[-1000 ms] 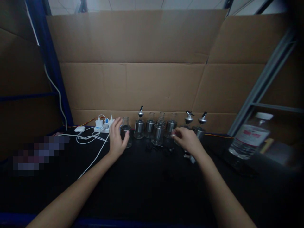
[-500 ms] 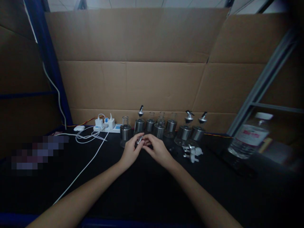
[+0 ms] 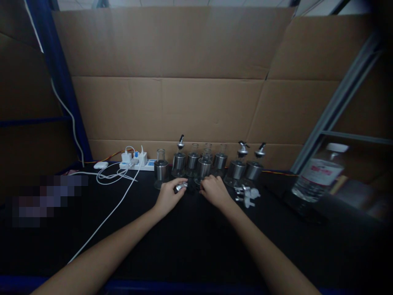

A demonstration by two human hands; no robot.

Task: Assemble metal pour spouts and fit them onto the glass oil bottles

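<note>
My left hand is closed on a small silver metal piece that shows between its thumb and fingers. To the right of it, my right hand is held with curled fingers just in front of a glass bottle with a steel band; whatever its fingertips hold is hidden. Several similar bottles stand in a group at the back. Three of them carry silver-and-black pourer tops, one at the left and two at the right. Clear and silver parts lie in a small pile right of my right hand.
A power strip with white plugs and looped cables lies at the back left, one white cable running toward the front. A large water bottle stands at the right. Cardboard walls the back of the black table.
My hands were together around the metal piece and have parted. My right hand has moved right, away from it; my left hand keeps the piece. The view has shifted slightly.
</note>
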